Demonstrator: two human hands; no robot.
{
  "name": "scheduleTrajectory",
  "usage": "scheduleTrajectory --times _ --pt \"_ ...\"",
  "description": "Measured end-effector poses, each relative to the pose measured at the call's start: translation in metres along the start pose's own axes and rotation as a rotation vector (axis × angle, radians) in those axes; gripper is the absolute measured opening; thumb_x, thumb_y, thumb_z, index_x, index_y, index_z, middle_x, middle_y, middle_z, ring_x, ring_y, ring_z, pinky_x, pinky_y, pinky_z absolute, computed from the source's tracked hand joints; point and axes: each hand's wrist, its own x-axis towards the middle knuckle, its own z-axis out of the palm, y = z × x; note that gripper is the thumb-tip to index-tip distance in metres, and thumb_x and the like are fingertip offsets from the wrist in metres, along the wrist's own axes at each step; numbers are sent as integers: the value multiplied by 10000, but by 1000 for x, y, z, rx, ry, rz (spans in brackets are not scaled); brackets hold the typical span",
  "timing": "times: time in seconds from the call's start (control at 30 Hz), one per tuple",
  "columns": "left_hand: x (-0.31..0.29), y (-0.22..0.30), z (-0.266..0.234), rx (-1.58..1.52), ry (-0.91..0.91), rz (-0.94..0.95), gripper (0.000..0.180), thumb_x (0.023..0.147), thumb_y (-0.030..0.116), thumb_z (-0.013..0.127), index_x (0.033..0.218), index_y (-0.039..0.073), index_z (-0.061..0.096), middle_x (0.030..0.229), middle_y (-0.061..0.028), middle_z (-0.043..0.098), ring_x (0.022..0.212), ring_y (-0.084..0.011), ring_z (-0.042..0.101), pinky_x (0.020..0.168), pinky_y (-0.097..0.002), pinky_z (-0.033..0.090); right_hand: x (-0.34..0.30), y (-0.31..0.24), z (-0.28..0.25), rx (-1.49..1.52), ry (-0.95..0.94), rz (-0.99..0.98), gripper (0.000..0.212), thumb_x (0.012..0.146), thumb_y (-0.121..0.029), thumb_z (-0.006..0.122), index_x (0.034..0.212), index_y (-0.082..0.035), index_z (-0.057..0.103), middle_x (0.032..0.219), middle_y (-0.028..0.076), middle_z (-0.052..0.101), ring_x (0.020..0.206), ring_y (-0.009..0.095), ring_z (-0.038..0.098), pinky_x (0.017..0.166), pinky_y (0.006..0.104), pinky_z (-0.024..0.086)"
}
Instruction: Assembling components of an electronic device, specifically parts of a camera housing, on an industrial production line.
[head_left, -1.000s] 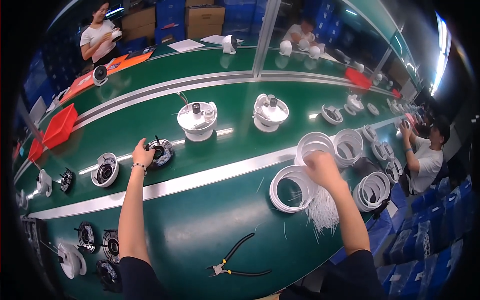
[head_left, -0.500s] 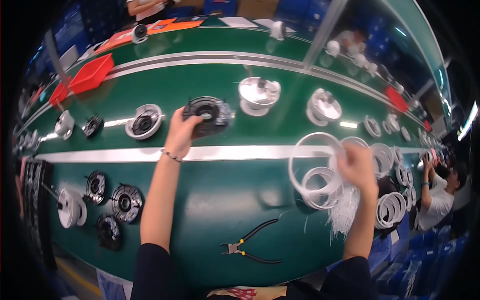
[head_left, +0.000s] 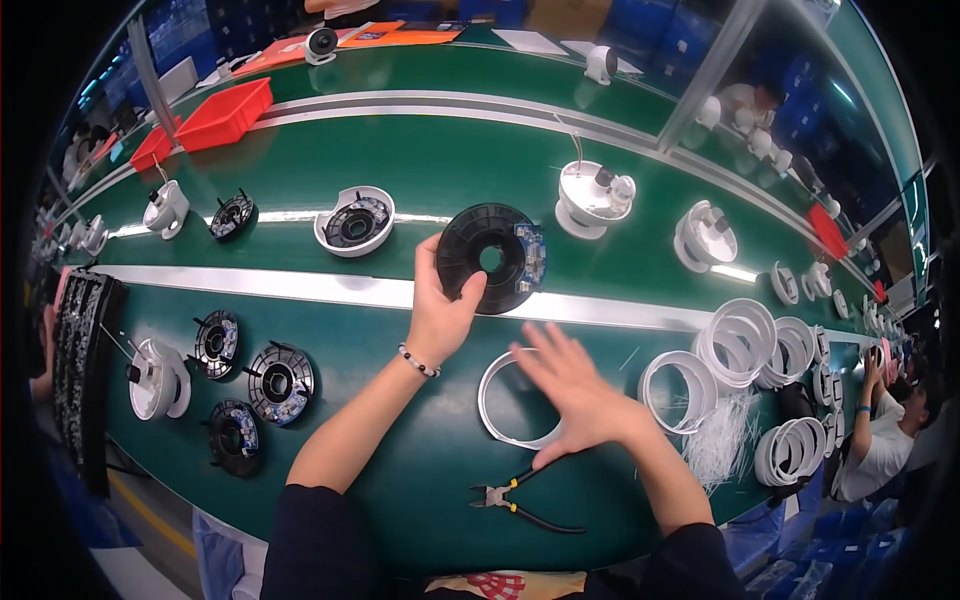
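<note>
My left hand point(head_left: 440, 318) grips the lower left rim of a black round plastic plate point(head_left: 462, 240), thumb on its face near the central hole. A blue circuit board point(head_left: 531, 255) sits along the plate's right side. Below it, my right hand point(head_left: 590, 400) is open with fingers spread, over the right part of a white plastic ring point(head_left: 484, 400) that lies on the green bench; whether it touches the ring I cannot tell. Diagonal cutters point(head_left: 508, 497) with black and yellow handles lie just nearer, jaws pointing left.
More white rings point(head_left: 680, 366) are stacked at right, beside a pile of thin clear strips point(head_left: 715, 440). Several black plates point(head_left: 265, 372) and a white housing point(head_left: 150, 382) rest at left. White bowl-shaped housings point(head_left: 595, 205) stand beyond the metal rail point(head_left: 330, 288). A person point(head_left: 868, 455) works far right.
My right hand has carried a white ring leftward from the stack and let go of it on the bench. The black plate in my left hand now faces me more squarely.
</note>
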Motion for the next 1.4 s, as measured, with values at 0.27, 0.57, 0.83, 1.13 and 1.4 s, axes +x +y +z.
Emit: scheduleTrajectory --times 0.27,0.57,0.83,1.13,1.4 --pt "1 -1 -13 23 12 64 557 770 -46 532 1243 -1 242 1172 -129 439 1085 -176 456 933 -293 363 14 15 10 202 289 139 1083 455 -425 779 1268 64 257 1273 251 313 1186 394 309 983 414 292" --pt "-23 -7 -9 -51 -111 -54 669 741 -60 537 1311 9 192 1224 -137 387 1118 -198 422 938 -299 352 68 8 13 775 766 347 1152 507 -394 810 1313 98 149 1313 297 267 1240 372 279 1012 399 257" --pt "-11 16 -50 -816 -517 -658 786 822 649 252 1367 89 168 1364 -125 287 1239 -296 316 996 -469 285 89 -19 20 737 783 220 1097 552 -246 809 1352 34 112 1291 209 332 1167 264 391 961 355 334" --pt "-17 5 -65 -857 -362 -729 651 807 540 373 1310 127 350 1327 -119 368 1219 -312 348 1013 -513 256 78 -49 -21 112 349 162 1281 392 -510 806 1306 89 138 1257 423 218 1023 487 457 882 423 395" --pt "-20 8 -63 -849 -426 -735 714 745 580 447 1321 172 336 1348 -103 341 1237 -310 328 1001 -504 284 80 -49 -46 -13 382 -60 1220 387 -316 836 1346 0 151 1402 237 94 1224 426 252 986 447 282"
